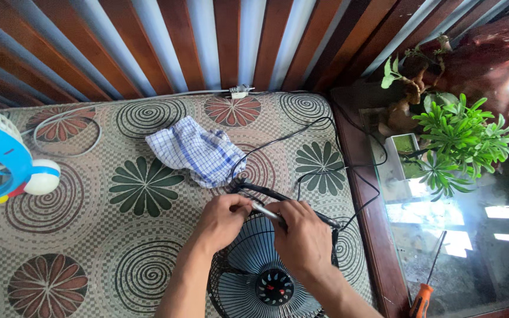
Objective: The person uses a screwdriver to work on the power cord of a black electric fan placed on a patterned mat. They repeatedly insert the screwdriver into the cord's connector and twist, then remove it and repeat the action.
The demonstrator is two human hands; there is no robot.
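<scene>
A small black fan with a round wire grille (254, 265) lies on a patterned mat (119, 235) at the bottom middle. Both hands rest on its far rim. My left hand (222, 219) pinches the top of the grille. My right hand (301, 235) grips a slim metal tool with a dark handle (266, 213) that lies across the rim. A black cable (301, 132) runs from the fan's far side in loops across the mat.
A blue-checked cloth (198, 150) lies crumpled beyond the fan. A blue and white fan (1, 159) stands at the left edge. A glass tank with green plants (460, 141) sits right, with an orange-handled screwdriver (425, 291) on its glass. A white cable (89, 112) curves along the back.
</scene>
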